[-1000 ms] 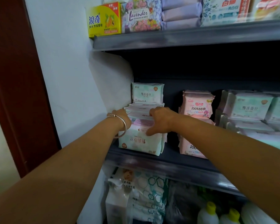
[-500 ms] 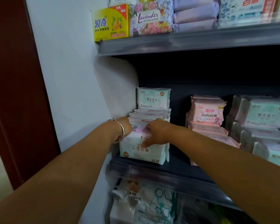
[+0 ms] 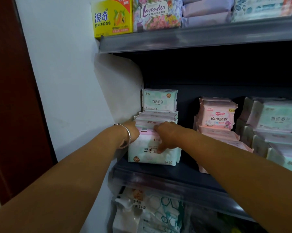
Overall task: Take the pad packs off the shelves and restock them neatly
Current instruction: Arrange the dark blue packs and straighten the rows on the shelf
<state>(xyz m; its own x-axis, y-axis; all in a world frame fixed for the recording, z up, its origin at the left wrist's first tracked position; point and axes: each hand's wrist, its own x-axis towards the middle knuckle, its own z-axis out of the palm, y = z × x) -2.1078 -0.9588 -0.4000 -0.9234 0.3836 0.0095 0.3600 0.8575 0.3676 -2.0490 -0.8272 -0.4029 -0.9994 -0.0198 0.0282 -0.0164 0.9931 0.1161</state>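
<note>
A row of white and mint pad packs (image 3: pixel 156 115) stands at the left end of the dark middle shelf (image 3: pixel 184 175). The front pack (image 3: pixel 152 156) stands upside down, its print inverted. My left hand (image 3: pixel 133 132), with a silver bangle on its wrist, presses the row's left side. Over the top of the front packs lies my right hand (image 3: pixel 167 136), its fingers hanging down the front face. One more mint pack (image 3: pixel 159 100) stands upright at the back of the row.
Pink pad packs (image 3: pixel 216 116) sit right of the row, with mint packs (image 3: pixel 279 118) further right. The upper shelf (image 3: pixel 192 39) holds a yellow soap box (image 3: pixel 111 17), a lavender pack and purple packs. Wipes and bottles fill the lower shelf. A white wall and a dark door frame bound the left.
The view has shifted slightly. My right hand has slid a little down the front pack's face. My left hand stays against the row's left side.
</note>
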